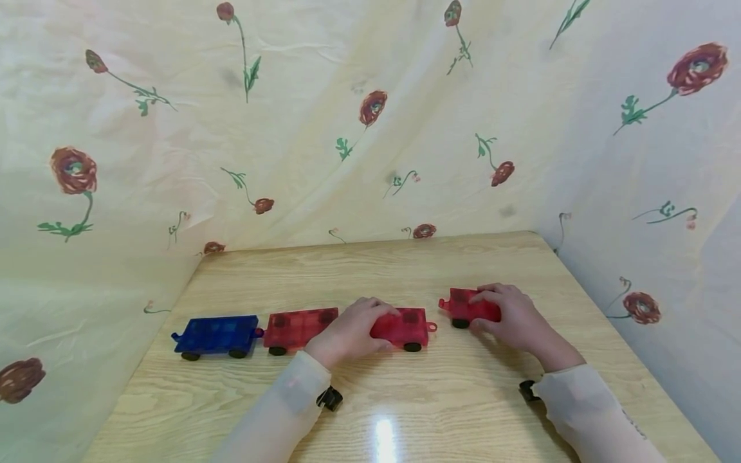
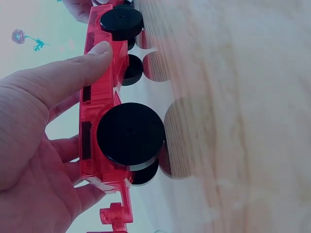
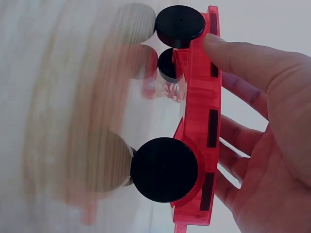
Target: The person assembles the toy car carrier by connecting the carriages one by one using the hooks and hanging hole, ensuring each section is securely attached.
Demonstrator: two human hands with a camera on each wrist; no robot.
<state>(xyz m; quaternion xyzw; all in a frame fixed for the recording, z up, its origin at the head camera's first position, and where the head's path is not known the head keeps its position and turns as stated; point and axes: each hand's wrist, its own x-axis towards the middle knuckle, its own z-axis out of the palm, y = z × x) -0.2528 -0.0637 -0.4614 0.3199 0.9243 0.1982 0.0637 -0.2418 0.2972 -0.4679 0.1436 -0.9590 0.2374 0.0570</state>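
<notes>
A row of flat toy train cars with black wheels stands on the wooden table. My left hand (image 1: 353, 331) pinches a translucent red car (image 1: 412, 321) by its sides, thumb on the near side. Further right, another red car (image 1: 461, 301) is gripped between the thumb and fingers of my right hand (image 1: 515, 318); its hook points left, apart from the ring on the car in my left hand. Left of my left hand is a third red car (image 1: 298, 326), its right end hidden. A blue car (image 1: 217, 334) meets its left end.
Flowered cloth (image 1: 324, 128) hangs behind the table and along both sides. Black straps (image 1: 330, 399) show at the cuffs of both pale sleeves. Bare wood (image 1: 434, 411) lies in front of the cars, with a bright glare spot.
</notes>
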